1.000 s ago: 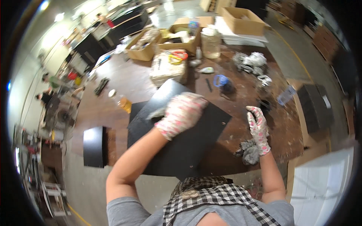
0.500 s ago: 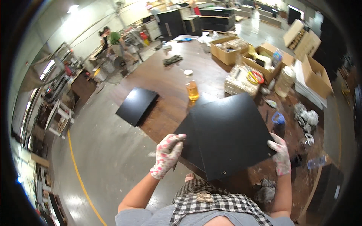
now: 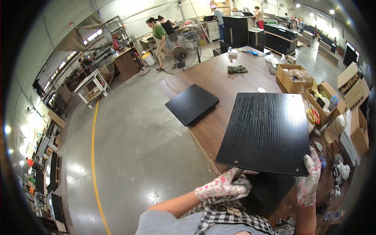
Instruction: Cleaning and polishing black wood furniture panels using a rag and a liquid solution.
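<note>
A black wood-grain panel (image 3: 264, 131) is raised and tilted above the table, with small round fittings at its two near corners. My right hand (image 3: 308, 180), in a white glove with pink spots, grips its near right corner. My left hand (image 3: 227, 187), gloved alike, is just below the near edge with fingers curled; what they hold, if anything, cannot be made out. Beneath the raised panel lies a second dark panel (image 3: 270, 192), partly covered. Further left, a small stack of black panels (image 3: 192, 103) rests on the table's left edge.
On the brown table (image 3: 219, 90) a dark glove (image 3: 237, 69) lies towards the back. A white bottle cap (image 3: 261, 90) peeks past the panel. Cardboard boxes (image 3: 294, 80) stand along the right side, near crumpled plastic (image 3: 340, 168). A large fan (image 3: 181, 53) and co-workers are beyond.
The panel has been lifted and turned over, so a grained face now shows. My left hand has moved right, under its near edge. The view has swung left.
</note>
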A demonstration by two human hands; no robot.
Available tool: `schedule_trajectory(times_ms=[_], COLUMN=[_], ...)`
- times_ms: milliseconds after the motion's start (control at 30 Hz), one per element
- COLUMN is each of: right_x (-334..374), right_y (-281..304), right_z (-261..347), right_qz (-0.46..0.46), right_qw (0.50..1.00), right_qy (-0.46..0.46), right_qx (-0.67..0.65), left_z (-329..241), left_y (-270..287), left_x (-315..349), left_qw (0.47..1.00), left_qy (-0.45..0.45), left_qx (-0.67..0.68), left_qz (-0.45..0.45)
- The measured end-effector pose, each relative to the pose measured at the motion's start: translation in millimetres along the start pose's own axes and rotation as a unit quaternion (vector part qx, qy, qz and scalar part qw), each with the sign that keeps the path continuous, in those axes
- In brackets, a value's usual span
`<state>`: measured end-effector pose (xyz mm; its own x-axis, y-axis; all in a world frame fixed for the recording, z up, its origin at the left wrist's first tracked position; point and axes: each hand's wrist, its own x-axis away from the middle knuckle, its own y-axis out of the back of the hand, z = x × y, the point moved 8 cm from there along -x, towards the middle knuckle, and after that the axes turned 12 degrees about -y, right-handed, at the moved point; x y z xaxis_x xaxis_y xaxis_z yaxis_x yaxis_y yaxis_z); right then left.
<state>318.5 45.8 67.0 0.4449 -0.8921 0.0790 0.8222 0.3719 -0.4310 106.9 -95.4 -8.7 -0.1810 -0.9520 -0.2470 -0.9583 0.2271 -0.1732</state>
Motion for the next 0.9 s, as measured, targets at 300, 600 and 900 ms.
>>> schedule_trajectory(times_ms=[300,600,900], right_x=[-66.7,-69.3,-32.9], right_y=[-146.6,-87.3,-46.3], right_z=[-70.5,-49.1,-47.8], right_qz=[0.105,-0.128,-0.217], right_qw=[0.972,0.985,0.969], right_qy=[-0.091,-0.02,0.021], right_qx=[0.19,0.117,0.114], left_z=[16.1,61.3,104.6], left_y=[211.8,506.7,603.7], left_x=[20.2,82.1,80.6], left_qw=[0.885,0.869,0.903], left_qy=[0.049,0.012,0.074], left_qx=[0.253,0.178,0.063], left_qz=[-0.387,-0.461,-0.419])
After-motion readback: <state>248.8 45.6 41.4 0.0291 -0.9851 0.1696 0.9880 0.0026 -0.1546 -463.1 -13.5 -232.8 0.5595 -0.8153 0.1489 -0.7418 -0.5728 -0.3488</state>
